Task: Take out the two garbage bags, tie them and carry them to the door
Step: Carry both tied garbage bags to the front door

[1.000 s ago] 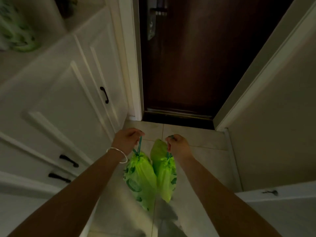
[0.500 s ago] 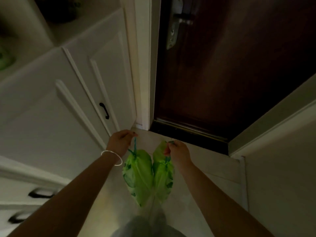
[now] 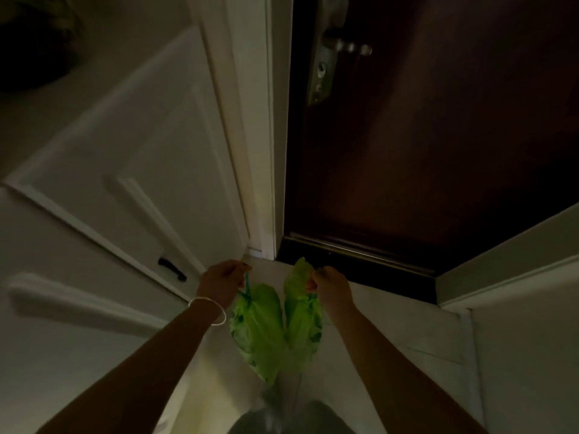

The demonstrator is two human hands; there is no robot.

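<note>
Left hand [image 3: 223,280] curled, pinching drawstring of left green bag [image 3: 257,327]. Right hand [image 3: 329,286] clenched on neck of right green bag [image 3: 303,311]. Bags touching, lower centre, near dark door [image 3: 423,151].

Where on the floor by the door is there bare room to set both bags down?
Bare tile lies right of the right hand, bordered by the door threshold and the right-hand wall. A narrower bare strip runs between the white cabinet and the left bag. It is crowded directly under the right bag and left hand.

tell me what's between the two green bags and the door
Only bare floor tile and the dark threshold separate the green bags from the door, per the head view.
</note>
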